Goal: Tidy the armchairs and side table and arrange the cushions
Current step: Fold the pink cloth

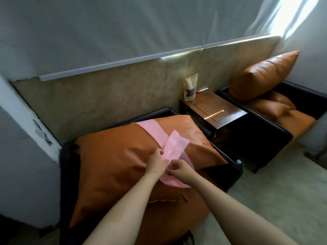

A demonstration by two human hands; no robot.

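Pinched a thin pink cloth [177, 147] with both hands: left hand [157, 163] and right hand [179, 169] close together, fingers curled on its near part. Held it draped over a large tan leather cushion [115, 165], glossy and lightly creased, filling the near left armchair [65, 174]. Noted at far right a second armchair [265, 138] with an upright cushion [265, 75] and a slumped cushion [272, 105]. Noted between the chairs a wooden side table [217, 108] bearing a paper pouch [190, 87] and a red marker [203, 90].

Pinched grips — left hand [156, 165], right hand [180, 170]
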